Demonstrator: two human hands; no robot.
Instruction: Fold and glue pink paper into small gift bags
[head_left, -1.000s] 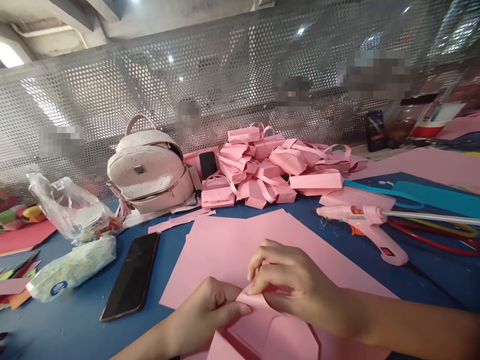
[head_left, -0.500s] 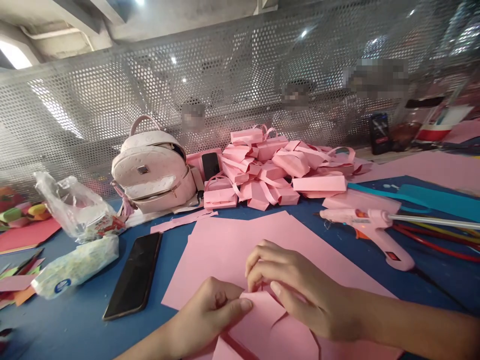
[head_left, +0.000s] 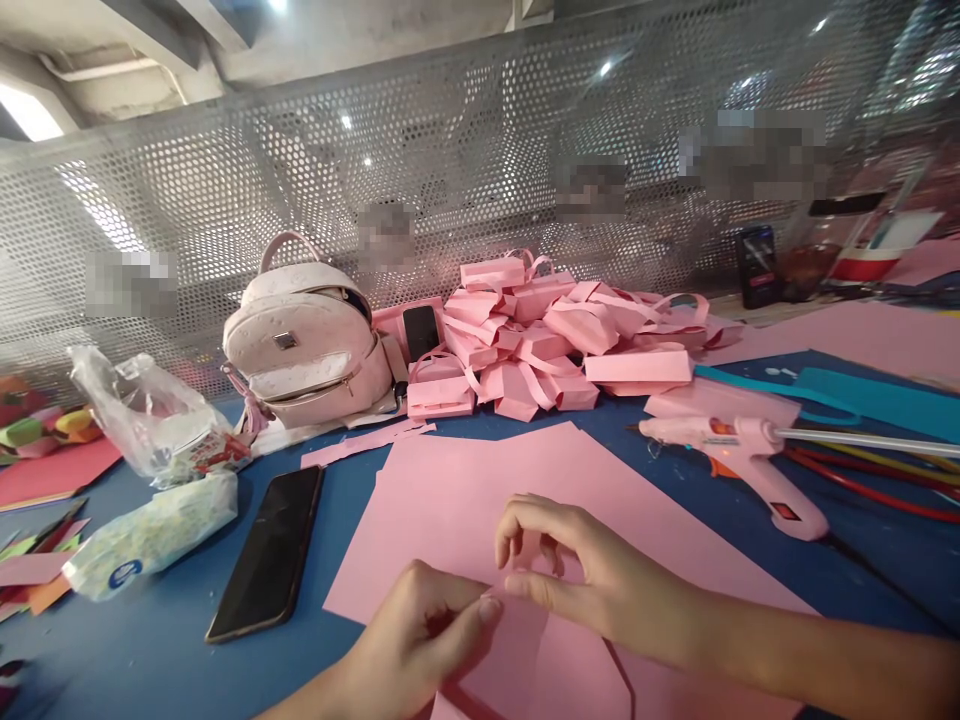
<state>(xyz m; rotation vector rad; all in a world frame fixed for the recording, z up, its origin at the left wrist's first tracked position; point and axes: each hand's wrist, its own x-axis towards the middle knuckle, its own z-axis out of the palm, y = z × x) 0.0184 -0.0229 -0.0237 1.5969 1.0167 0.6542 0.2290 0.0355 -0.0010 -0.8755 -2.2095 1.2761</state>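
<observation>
A folded piece of pink paper (head_left: 536,665) is in front of me, above larger pink sheets (head_left: 450,490) spread on the blue table. My left hand (head_left: 431,625) pinches the paper's upper left edge between thumb and forefinger. Just right of that pinch, my right hand (head_left: 562,570) hovers with curled fingers apart from its thumb. Its thumb tip is close to the paper's top edge; whether it touches I cannot tell. The lower part of the folded paper runs out of view.
Left of the sheets lies a black phone (head_left: 266,550), beside a tissue pack (head_left: 154,530). Behind stand a pale pink backpack (head_left: 300,340) and a heap of folded pink paper boxes (head_left: 525,330). A pink glue gun (head_left: 739,450) with its cord lies at the right.
My right hand's fingers have lifted off the paper and spread from the thumb. The raised flap under them now lies flatter. My left hand keeps its pinch, having shifted slightly.
</observation>
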